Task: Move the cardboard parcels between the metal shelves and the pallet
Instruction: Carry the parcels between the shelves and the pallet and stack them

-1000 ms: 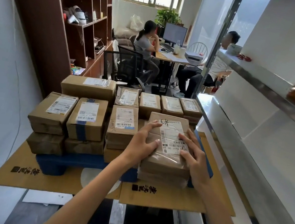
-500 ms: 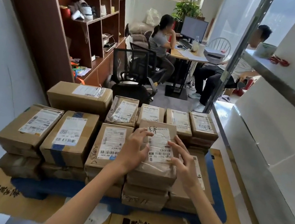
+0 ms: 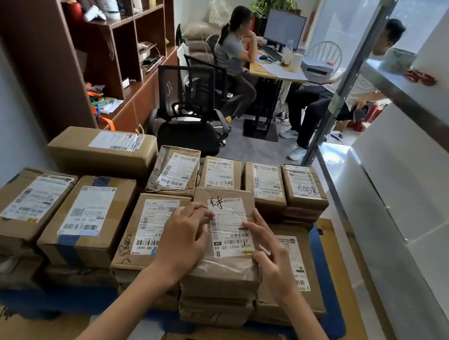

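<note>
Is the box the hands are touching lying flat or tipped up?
Lying flat. The parcel sits label-up on a stack of others, with the left hand and right hand on its top.

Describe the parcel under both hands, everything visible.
Brown cardboard parcel, flat and rectangular, glossy clear tape over it. White shipping label with barcodes on top, black handwriting at its far end. It lies level atop a stack of similar parcels at the front of the blue pallet. The left hand rests on its left edge, the right hand on its right side.
</note>
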A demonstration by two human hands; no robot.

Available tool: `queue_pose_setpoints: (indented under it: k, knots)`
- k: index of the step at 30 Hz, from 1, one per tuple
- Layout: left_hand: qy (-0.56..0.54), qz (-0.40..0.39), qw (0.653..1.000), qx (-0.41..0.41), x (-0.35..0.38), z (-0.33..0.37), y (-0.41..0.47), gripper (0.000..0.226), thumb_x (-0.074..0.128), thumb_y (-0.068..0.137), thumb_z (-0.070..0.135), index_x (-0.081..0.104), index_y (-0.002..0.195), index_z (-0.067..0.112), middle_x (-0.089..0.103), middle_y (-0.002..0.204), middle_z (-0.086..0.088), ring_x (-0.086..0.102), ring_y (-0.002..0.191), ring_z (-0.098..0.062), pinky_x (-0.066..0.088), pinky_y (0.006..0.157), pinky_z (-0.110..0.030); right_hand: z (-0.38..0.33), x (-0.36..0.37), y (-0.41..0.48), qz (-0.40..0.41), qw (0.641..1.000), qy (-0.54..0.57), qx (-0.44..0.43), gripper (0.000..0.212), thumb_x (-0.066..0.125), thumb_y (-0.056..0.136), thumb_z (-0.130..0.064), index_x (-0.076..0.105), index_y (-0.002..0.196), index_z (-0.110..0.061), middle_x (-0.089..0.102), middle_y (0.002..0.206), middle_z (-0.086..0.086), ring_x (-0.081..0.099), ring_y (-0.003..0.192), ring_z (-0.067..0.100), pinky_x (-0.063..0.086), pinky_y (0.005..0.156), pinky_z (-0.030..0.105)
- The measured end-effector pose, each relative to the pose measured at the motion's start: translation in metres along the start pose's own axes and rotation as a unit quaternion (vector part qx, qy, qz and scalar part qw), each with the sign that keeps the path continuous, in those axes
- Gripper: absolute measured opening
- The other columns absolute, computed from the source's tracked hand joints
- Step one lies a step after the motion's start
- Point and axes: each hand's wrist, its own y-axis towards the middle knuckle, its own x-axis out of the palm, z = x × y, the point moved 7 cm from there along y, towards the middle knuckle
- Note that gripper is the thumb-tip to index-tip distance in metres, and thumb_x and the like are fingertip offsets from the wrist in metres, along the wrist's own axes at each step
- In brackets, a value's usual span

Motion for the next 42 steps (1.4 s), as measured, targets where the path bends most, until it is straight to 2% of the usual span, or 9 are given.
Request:
queue_pose_setpoints:
  k: [3,7,11,15,18,23,27,35,42]
  knots:
    - [0.005,-0.006,1.0,0.005,0.0,-0.001,0.001,0.025,0.055,0.093,0.017,0.06,0.115,0.025,0.052,0.124,0.012,0.043,0.116,-0.01,0.03,0.097,-0.024,-0.011,-0.001,-0.003,0.011,0.999,-0.04,-0.004,0.049,0.049,0.083,-0.001,0.057,0.127,-0.021,0.031,0.15,-0.017,0.035,0.135,0.0,0.049,0.093,0.022]
    - [-0.01,-0.012,0.999,0.05,-0.005,0.009,0.006,0.028,0.057,0.091,0.016,0.059,0.117,0.025,0.053,0.127,0.008,0.044,0.122,-0.014,0.035,0.104,-0.032,-0.033,-0.016,-0.015,0.074,0.985,-0.152,-0.02,0.046,0.054,0.089,0.001,0.053,0.13,-0.02,0.031,0.147,-0.016,0.032,0.122,-0.023,0.039,0.088,0.001]
    - [-0.036,-0.045,0.99,0.128,-0.008,0.033,0.006,0.03,0.055,0.092,0.017,0.059,0.122,0.022,0.053,0.13,0.001,0.043,0.128,-0.018,0.037,0.108,-0.04,-0.042,-0.034,-0.045,0.178,0.958,-0.226,-0.009,0.042,0.052,0.087,-0.023,0.055,0.129,-0.025,0.045,0.142,-0.01,0.041,0.13,0.001,0.037,0.106,0.023]
    - [-0.06,-0.099,0.969,0.219,-0.003,0.065,-0.014,0.031,0.056,0.093,0.017,0.058,0.124,0.021,0.05,0.132,0.001,0.04,0.13,-0.017,0.035,0.109,-0.037,-0.054,-0.042,-0.096,0.262,0.92,-0.288,0.037,0.038,0.051,0.094,-0.01,0.054,0.131,-0.02,0.048,0.139,-0.004,0.04,0.129,0.005,0.036,0.111,0.033]
    - [-0.078,-0.131,0.946,0.285,0.006,0.091,-0.043,0.031,0.054,0.094,0.017,0.058,0.124,0.021,0.05,0.136,0.0,0.038,0.133,-0.017,0.035,0.111,-0.041,-0.058,-0.045,-0.15,0.313,0.888,-0.327,0.083,0.037,0.047,0.097,-0.018,0.051,0.133,-0.021,0.048,0.14,-0.004,0.038,0.133,0.01,0.033,0.113,0.036]
    - [-0.11,-0.207,0.889,0.393,0.028,0.152,-0.111,0.033,0.056,0.093,0.018,0.057,0.126,0.021,0.049,0.136,0.001,0.036,0.133,-0.018,0.03,0.113,-0.038,-0.08,-0.043,-0.268,0.395,0.822,-0.37,0.178,0.043,0.039,0.091,-0.028,0.057,0.128,-0.015,0.053,0.135,0.002,0.042,0.129,0.016,0.027,0.106,0.022]
    - [-0.137,-0.265,0.839,0.454,0.044,0.204,-0.181,0.035,0.055,0.092,0.017,0.056,0.127,0.02,0.051,0.133,0.0,0.039,0.13,-0.022,0.033,0.107,-0.039,-0.101,-0.042,-0.374,0.466,0.768,-0.366,0.242,0.031,0.045,0.098,-0.018,0.058,0.126,-0.016,0.054,0.133,0.001,0.042,0.128,0.017,0.028,0.108,0.027]
    - [-0.195,-0.358,0.71,0.574,0.044,0.303,-0.357,0.035,0.053,0.095,0.016,0.053,0.13,0.02,0.047,0.135,0.0,0.037,0.129,-0.019,0.036,0.106,-0.037,-0.159,0.0,-0.579,0.619,0.635,-0.354,0.297,0.025,0.047,0.096,-0.018,0.064,0.114,-0.016,0.063,0.116,0.001,0.052,0.113,0.017,0.036,0.096,0.025]
    - [-0.243,-0.413,0.615,0.626,0.02,0.365,-0.542,0.033,0.052,0.095,0.014,0.055,0.127,0.019,0.05,0.133,-0.001,0.043,0.125,-0.022,0.038,0.104,-0.039,-0.2,0.051,-0.755,0.694,0.557,-0.323,0.323,0.024,0.05,0.095,-0.013,0.065,0.109,-0.025,0.062,0.11,-0.008,0.056,0.107,0.013,0.039,0.095,0.024]
